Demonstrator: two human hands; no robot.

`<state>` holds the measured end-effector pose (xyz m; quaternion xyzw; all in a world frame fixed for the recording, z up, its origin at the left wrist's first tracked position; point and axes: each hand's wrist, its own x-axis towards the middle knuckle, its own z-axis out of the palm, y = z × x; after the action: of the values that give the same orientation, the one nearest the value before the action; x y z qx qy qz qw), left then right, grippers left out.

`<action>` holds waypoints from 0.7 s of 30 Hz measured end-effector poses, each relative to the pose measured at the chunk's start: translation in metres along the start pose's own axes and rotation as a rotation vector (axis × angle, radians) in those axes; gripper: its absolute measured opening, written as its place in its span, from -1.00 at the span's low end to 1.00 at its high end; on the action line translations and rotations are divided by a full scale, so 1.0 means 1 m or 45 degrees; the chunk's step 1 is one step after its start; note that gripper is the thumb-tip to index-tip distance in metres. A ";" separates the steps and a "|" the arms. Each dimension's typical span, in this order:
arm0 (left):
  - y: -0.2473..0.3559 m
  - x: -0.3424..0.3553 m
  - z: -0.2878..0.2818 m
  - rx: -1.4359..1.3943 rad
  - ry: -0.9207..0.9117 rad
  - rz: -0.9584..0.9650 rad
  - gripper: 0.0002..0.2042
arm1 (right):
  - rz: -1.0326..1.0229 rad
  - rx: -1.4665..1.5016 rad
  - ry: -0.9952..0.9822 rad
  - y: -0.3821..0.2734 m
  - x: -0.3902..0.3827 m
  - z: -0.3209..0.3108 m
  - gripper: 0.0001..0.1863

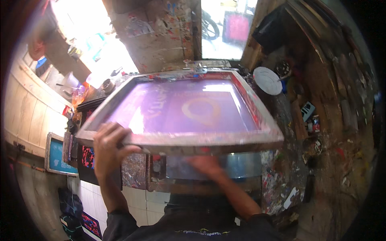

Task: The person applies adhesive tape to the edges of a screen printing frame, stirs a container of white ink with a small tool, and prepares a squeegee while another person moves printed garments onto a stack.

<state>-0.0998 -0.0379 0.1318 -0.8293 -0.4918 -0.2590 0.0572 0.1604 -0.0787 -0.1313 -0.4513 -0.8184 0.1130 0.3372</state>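
A large wooden screen-printing frame [209, 139] with paint-stained edges fills the middle of the view. Its purple mesh [169, 108] carries a ring shape and some lettering. The near edge is raised, and a hinge clamp [200, 69] sits at the far edge. My left hand [110, 142] grips the near left corner, thumb along the front side. Beneath the raised edge reaches my right hand [205, 164], smeared by motion, its fingers partly hidden by the frame. It is over or on a pale, shiny flat surface [243, 165]; contact cannot be made out.
At the right, a paint-spattered bench [277, 176] holds a white round lid [267, 80] and small containers. Cups and tubs crowd the left ledge by a bright window. A smaller teal screen [60, 154] leans at the left. Wooden boards [341, 60] line the right wall.
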 end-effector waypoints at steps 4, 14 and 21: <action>-0.011 0.058 -0.029 -0.067 0.057 -0.058 -0.47 | -0.513 0.411 -0.070 -0.101 -0.013 0.049 -0.61; -0.011 -0.075 0.049 0.064 -0.128 -0.020 -0.26 | 1.076 0.356 1.103 0.139 -0.090 -0.185 -0.78; 0.007 -0.165 0.164 -0.098 -0.228 -0.066 -0.40 | 1.148 1.698 1.040 0.244 0.002 -0.202 -0.48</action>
<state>-0.0954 -0.1140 -0.0881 -0.8377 -0.5059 -0.2041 -0.0256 0.4530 0.0375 -0.0990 -0.4449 -0.1447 0.5165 0.7172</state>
